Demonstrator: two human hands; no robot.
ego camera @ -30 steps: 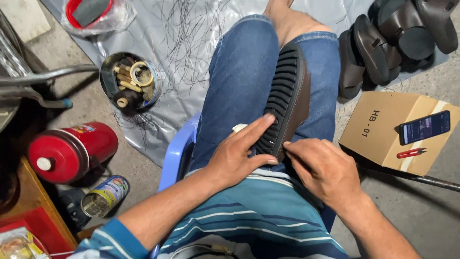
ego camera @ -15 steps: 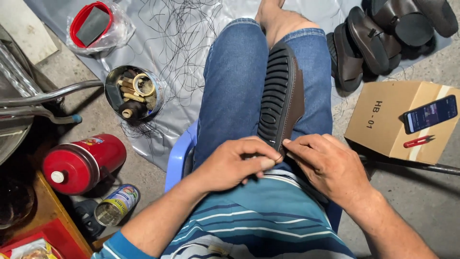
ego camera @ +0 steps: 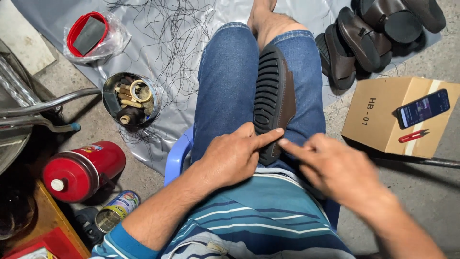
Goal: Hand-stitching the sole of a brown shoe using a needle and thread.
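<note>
A concrete floor (ego camera: 421, 192) is seen, partly covered by a grey plastic sheet (ego camera: 201, 14) spread beyond the hands. On the sheet, a round tin of spools (ego camera: 132, 99) and loose black threads (ego camera: 177, 52) are laid left of the grip, dark sandals (ego camera: 369, 38) right of it. A cardboard box (ego camera: 383, 115) is set on the concrete, right.

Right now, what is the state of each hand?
Left hand: fingers curled, forefinger pressing on the black sandal.
Right hand: blurred, holds nothing visible, forefinger at the sandal.
</note>
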